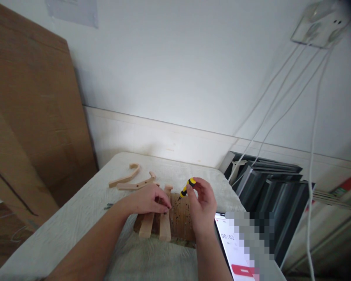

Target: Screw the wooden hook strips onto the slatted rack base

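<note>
My right hand (203, 203) is closed around a short yellow-and-black screwdriver (187, 187), its tip angled down to the left over a brown wooden board (179, 230). Small dark specks, perhaps screws or holes, dot the board. Two pale wooden pieces (165, 230) lie side by side across its left part. My left hand (149, 200) rests over them, thumb and fingers pinched together at the right-hand piece; whatever is between the fingertips is too small to make out. Beyond it lie two hook-ended wooden pieces (127, 177) on the table.
A white cloth covers the table (84, 207). At the right edge lies a phone (232, 242) showing a timer. Dark flat panels (269, 175) lean beside the table, under hanging white cables (312, 156). A large brown cardboard sheet (41, 97) stands at left.
</note>
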The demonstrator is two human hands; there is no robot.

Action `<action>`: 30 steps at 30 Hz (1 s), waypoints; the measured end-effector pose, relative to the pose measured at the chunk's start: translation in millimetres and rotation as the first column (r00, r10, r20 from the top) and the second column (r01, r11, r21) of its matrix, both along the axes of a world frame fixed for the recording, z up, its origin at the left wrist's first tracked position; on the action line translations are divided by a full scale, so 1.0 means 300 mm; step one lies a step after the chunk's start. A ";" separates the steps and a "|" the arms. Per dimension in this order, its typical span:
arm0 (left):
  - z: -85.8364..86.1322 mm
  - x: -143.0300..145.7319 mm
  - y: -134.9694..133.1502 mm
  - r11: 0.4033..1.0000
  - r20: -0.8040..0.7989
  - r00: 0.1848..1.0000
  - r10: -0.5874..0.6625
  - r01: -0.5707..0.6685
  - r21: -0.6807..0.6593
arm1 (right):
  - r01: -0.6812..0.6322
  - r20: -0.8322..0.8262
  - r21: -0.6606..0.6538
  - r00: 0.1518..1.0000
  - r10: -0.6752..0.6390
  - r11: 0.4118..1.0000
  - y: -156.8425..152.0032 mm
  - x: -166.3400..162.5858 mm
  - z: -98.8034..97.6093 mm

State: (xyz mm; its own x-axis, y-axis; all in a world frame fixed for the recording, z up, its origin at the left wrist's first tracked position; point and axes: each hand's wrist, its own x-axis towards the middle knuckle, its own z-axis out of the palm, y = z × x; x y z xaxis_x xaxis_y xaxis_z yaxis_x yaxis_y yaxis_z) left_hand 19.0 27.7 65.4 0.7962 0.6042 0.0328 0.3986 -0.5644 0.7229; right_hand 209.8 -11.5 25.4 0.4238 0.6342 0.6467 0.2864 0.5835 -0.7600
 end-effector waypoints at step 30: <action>0.002 -0.002 -0.006 0.996 -0.088 0.996 -0.002 0.009 0.086 | -0.085 -0.163 0.012 0.983 0.085 0.996 -0.040 -0.025 0.036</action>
